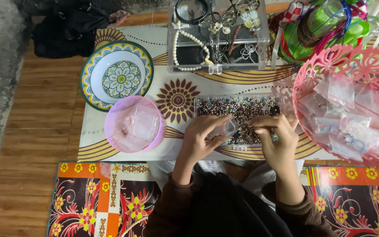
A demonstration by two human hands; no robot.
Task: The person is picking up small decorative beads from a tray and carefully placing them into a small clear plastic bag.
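The left hand (200,138) pinches a small clear bag (230,127) open right above the tray of beads (242,112), while the right hand (275,134), fingertips pressed together, hovers beside it, so dropped beads land back in the tray

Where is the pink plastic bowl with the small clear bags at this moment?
In the head view, the pink bowl sits left of centre on the low table, just below the patterned plate and left of the left hand.
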